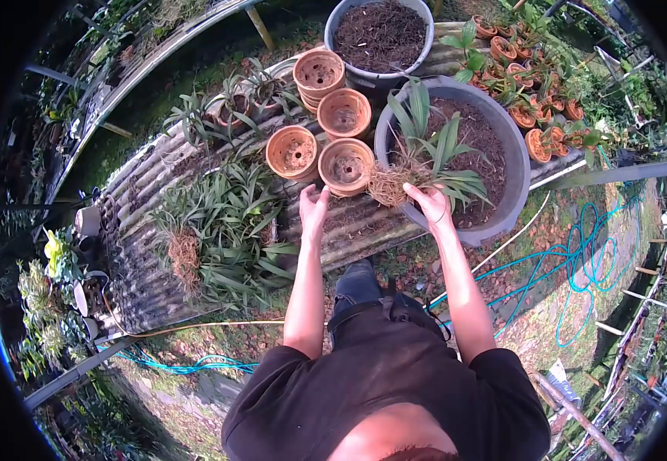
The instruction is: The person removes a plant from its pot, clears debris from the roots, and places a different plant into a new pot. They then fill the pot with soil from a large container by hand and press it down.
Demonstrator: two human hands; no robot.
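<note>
My right hand (430,206) is closed on the base of a leafy plant (447,146), whose tangled, straw-coloured root ball (389,185) points left. The plant overlaps the rim of a large grey tub (515,146) of dark potting mix. My left hand (314,209) holds nothing, thumb and fingers apart, with its fingertips just below the rim of a terracotta pot (346,167). Beside that pot stand another terracotta pot (293,152), one behind it (344,113), and a stack of pots (319,73). Drainage holes show in their bottoms.
Loose leafy plants (230,223) lie in a heap on the corrugated bench (137,246) to the left. A second tub (427,58) of dark mix stands at the back. Potted plants (529,84) crowd the right end. A blue-green hose (579,257) is coiled on the ground.
</note>
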